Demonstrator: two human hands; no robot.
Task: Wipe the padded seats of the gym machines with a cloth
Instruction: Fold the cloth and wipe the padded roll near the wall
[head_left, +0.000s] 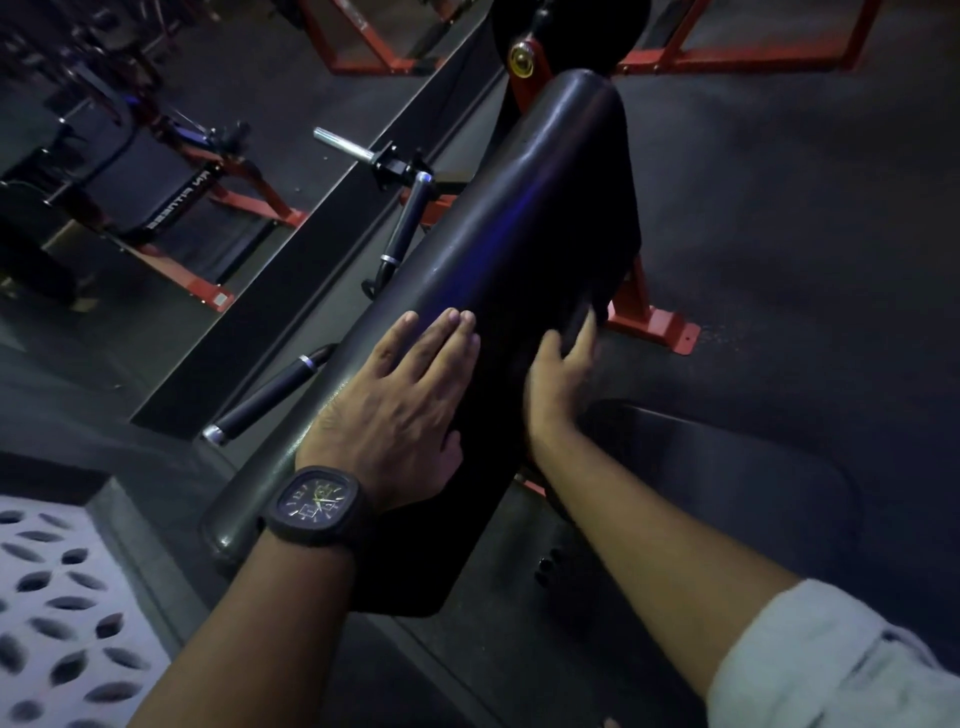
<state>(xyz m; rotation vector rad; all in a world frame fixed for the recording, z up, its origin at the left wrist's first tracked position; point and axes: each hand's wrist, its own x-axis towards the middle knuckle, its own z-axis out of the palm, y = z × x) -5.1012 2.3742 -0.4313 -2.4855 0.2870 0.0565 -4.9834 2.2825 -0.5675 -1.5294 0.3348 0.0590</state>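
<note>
Left hand (400, 410) lies flat and spread on the long black pad (519, 249) running toward 1 o'clock, right hand (558, 374) cupping its 3 o'clock edge – no cloth visible – vinyl looks slick, firm-cushioned, bolted, so brace on top.

wristwatch (316, 506), chrome weight peg (343, 146), red frame foot (655, 321)

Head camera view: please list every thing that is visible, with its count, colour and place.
padded bench: one, black, centre, running diagonally
dark cloth: apparently one, black, draped on the pad's right side
machine frame: one, red, right of the pad
grip handles: two, dark with silver ends, left of the pad
silver peg: one, upper left
wristwatch: one, black, left wrist
left hand: flat on the pad
right hand: at the cloth's edge; grip unclear
</note>
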